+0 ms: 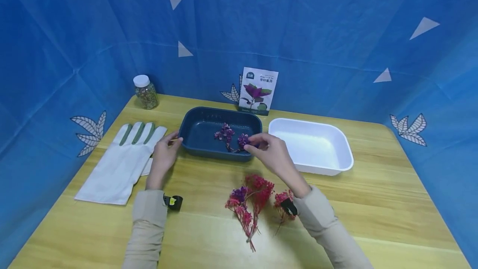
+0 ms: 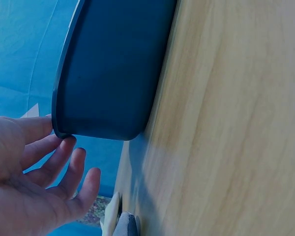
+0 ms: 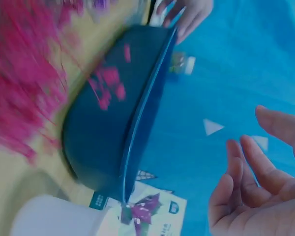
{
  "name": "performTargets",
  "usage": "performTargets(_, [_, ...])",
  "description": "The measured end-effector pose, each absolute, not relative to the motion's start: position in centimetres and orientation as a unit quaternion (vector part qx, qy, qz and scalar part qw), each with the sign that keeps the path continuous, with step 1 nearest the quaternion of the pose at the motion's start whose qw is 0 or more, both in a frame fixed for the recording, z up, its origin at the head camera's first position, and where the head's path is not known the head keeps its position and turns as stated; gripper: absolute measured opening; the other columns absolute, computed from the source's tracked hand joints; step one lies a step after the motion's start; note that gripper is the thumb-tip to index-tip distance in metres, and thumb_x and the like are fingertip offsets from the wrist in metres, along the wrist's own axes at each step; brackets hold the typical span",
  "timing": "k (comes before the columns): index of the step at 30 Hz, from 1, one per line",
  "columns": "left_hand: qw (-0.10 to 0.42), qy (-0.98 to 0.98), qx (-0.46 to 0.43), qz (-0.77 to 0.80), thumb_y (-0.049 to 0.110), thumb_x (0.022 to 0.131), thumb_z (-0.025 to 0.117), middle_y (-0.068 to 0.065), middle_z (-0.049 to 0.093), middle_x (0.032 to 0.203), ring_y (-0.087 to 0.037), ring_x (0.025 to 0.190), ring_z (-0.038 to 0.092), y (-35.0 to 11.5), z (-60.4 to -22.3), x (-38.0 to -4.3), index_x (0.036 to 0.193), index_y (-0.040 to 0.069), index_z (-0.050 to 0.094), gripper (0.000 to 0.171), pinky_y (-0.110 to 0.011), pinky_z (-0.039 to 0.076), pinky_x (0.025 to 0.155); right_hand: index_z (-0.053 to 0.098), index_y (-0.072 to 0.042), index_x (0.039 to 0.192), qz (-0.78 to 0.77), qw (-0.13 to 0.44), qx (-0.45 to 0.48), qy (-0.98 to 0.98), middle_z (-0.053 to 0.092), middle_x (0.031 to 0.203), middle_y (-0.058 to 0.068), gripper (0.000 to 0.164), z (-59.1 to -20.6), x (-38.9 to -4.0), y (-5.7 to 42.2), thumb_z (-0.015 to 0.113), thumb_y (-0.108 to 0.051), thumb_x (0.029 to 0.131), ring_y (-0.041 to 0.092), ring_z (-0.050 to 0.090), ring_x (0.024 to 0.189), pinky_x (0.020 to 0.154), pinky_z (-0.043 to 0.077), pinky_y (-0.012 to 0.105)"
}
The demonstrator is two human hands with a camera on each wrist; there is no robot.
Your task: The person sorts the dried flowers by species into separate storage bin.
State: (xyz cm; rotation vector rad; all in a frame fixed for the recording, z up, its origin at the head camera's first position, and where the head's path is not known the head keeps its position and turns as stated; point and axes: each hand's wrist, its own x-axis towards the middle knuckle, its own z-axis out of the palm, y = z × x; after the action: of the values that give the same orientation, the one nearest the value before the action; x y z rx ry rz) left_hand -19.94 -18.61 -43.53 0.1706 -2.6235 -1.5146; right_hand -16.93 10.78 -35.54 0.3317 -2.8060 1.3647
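Observation:
At its left end, the dark blue basin [image 1: 213, 155] has its rim pinched by my left hand [image 1: 164, 155]. The left wrist view shows thumb and fingertips at the rim corner of the basin [image 2: 108, 73], the other fingers spread below it. My right hand [image 1: 272, 150] is over the basin's right end, beside a purple dried flower cluster [image 1: 243, 140]. In the right wrist view, thumb and fingers of this hand [image 3: 265, 187] stand apart with nothing between them. Another purple flower sprig [image 1: 225, 132] lies inside the basin.
Pink dried flowers [image 1: 261, 188] lie in front, with a smaller pink bunch [image 1: 281, 200] by the right sleeve. A white basin [image 1: 313, 144] stands right, a seed packet [image 1: 257, 90] behind, a jar [image 1: 147, 94] at back left, and white gloves [image 1: 115, 169] lie left.

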Motion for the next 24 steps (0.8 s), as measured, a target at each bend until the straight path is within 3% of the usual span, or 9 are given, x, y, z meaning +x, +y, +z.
performTargets(4, [0.051,-0.860,0.059,-0.504,0.018,0.100,0.048,-0.023,0.051,0.133,-0.037,0.118,0.050,-18.6,-43.5,-19.9,0.139,-0.001,0.045,0.043,-0.047,0.045,0.092,0.071,-0.007,0.101,0.431,0.021,0.110,-0.895,0.067,0.089,0.004,0.022,-36.5,-13.7,11.7,0.074,-0.020,0.083,0.017,0.058,0.082,0.075,0.049,0.031])
performTargets(12, [0.047,-0.855,0.062,-0.513,0.018,0.100,0.048,-0.023,0.050,0.134,-0.036,0.119,0.050,-18.7,-43.3,-19.9,0.140,-0.002,0.044,0.044,-0.045,0.044,0.092,0.073,-0.007,0.089,0.421,0.034,0.122,-0.898,0.065,0.082,0.001,0.017,-39.9,-9.3,11.6,0.079,-0.016,0.076,0.011,0.050,0.065,0.055,0.043,0.020])
performTargets(18, [0.041,-0.854,0.065,-0.515,0.018,0.101,0.048,-0.023,0.050,0.135,-0.036,0.119,0.049,-18.7,-43.4,-19.9,0.140,-0.002,0.043,0.044,-0.045,0.043,0.095,0.073,-0.005,0.094,0.408,0.001,0.151,-0.900,0.065,0.082,0.002,0.026,-41.7,-8.0,11.3,0.080,-0.021,0.075,0.008,0.046,0.065,0.056,0.040,0.020])
performTargets(24, [0.043,-0.855,0.061,-0.513,0.018,0.100,0.049,-0.023,0.051,0.134,-0.036,0.119,0.050,-18.6,-43.5,-20.0,0.139,-0.002,0.044,0.044,-0.046,0.043,0.096,0.072,-0.005,0.095,0.380,-0.032,0.152,-0.912,0.065,0.085,0.001,0.027,-42.7,-7.6,11.1,0.079,-0.024,0.076,0.012,0.053,0.074,0.065,0.046,0.024])
